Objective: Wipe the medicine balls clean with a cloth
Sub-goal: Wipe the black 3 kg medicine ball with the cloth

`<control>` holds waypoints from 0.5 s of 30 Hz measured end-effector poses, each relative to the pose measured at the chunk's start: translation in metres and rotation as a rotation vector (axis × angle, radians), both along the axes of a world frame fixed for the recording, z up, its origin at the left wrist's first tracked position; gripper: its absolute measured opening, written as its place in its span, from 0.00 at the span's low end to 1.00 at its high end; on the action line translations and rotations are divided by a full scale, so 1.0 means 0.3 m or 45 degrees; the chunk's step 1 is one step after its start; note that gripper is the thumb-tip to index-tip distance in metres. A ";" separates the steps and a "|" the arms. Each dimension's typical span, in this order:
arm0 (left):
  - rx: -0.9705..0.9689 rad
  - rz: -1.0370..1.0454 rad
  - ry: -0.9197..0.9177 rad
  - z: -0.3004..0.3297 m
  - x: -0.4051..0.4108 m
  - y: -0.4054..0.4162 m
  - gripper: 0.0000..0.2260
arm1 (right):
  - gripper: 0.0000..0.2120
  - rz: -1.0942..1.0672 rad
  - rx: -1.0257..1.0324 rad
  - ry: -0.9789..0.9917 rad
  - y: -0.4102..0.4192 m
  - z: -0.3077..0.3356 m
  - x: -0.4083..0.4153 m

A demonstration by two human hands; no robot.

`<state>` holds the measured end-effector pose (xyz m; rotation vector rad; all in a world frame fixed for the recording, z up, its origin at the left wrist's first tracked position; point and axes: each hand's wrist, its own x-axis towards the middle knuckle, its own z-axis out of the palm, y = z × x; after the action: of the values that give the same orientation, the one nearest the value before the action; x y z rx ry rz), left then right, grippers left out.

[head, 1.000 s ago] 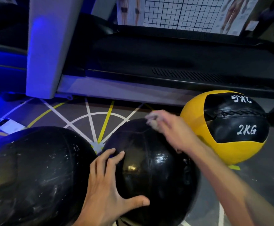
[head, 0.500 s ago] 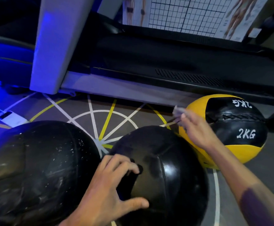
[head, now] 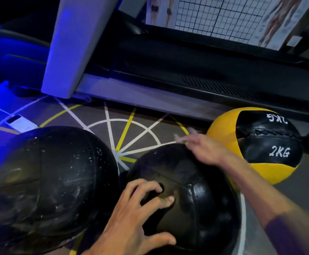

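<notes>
Three medicine balls lie on the floor. A black ball [head: 201, 205] sits in the middle under both hands. My left hand [head: 137, 219] grips its near top with curled fingers. My right hand [head: 205, 150] holds a small pale cloth [head: 182, 138] against the ball's far upper edge; the cloth is blurred. A larger, scuffed black ball [head: 45, 183] lies to the left, touching or nearly touching the middle one. A yellow and black ball [head: 256, 144] marked 2KG rests at the right, behind my right forearm.
A treadmill [head: 186, 70] with a grey upright [head: 67, 45] runs across the back. The floor [head: 131, 129] has white and yellow painted lines. A white phone-like object [head: 19, 123] lies at the left. A gridded poster [head: 223, 17] stands behind.
My right hand with the cloth swept from the middle ball's top toward the yellow ball and has come back onto the black ball's far edge. My left hand's fingers curled tighter.
</notes>
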<state>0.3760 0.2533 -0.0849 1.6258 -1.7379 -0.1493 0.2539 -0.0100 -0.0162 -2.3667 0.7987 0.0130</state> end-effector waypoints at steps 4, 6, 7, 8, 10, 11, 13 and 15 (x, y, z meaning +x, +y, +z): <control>-0.013 -0.023 0.018 0.005 -0.020 -0.017 0.28 | 0.15 0.004 -0.099 0.171 0.037 0.016 0.121; 0.009 -0.019 -0.018 0.003 -0.025 -0.028 0.28 | 0.13 0.311 -0.086 0.219 0.241 0.035 0.239; 0.012 -0.013 -0.030 0.001 -0.025 -0.031 0.28 | 0.13 0.458 -0.071 0.268 0.316 0.037 0.273; 0.011 -0.006 -0.027 -0.001 -0.023 -0.032 0.28 | 0.13 0.538 -0.121 0.281 0.334 0.029 0.291; -0.001 -0.005 -0.009 -0.005 -0.023 -0.027 0.28 | 0.17 0.417 -0.125 0.244 0.215 0.045 0.269; -0.013 -0.006 0.000 -0.009 -0.019 -0.023 0.28 | 0.17 0.302 -0.118 0.282 0.139 0.068 0.245; -0.029 0.021 0.028 -0.019 -0.009 -0.017 0.28 | 0.16 0.038 -0.108 0.302 -0.003 0.103 0.171; -0.041 0.025 0.060 -0.023 -0.001 -0.019 0.28 | 0.15 -0.145 0.009 0.171 -0.021 0.103 0.105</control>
<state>0.3757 0.2475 -0.0918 1.6029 -1.6803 -0.1483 0.2853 -0.0163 0.0148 -2.3287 0.9949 0.1281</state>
